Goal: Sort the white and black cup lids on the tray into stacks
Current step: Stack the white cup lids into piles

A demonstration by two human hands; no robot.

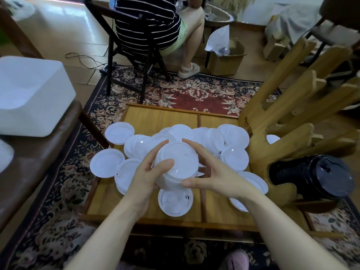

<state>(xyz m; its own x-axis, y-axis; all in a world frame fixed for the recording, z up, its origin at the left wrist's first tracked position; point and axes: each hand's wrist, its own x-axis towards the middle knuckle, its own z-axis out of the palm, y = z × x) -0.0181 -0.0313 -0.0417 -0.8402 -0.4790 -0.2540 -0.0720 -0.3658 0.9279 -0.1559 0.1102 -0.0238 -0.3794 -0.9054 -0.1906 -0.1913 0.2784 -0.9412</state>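
Holding a stack of white lids point(176, 164) between both hands, you have it lifted above the middle of the wooden tray point(148, 115). Your left hand point(145, 177) wraps the stack's left side, thumb laid across the top lid's near edge and fingers curled round the far rim. Your right hand point(210, 172) cups the right side, thumb pressed against the near lower edge and fingers arched over the far side. Both hands are partly closed round the stack, not clenched.

Loose white lids point(234, 157) lie scattered and overlapping across the tray beneath and behind the stack. Some hang over the tray's left edge, among them one point(107, 162) near your left wrist. Another white lid point(175, 201) lies flat on the tray just below your hands.

A stack of black lids point(313, 176) lies on its side to the right, off the tray, resting against a wooden rack point(292, 106) that stands at the tray's right edge.

The tray sits on a patterned rug point(185, 92). A white bin point(29, 94) rests on a brown surface to the left. Beyond the tray, another person sits on a dark chair point(124, 51).
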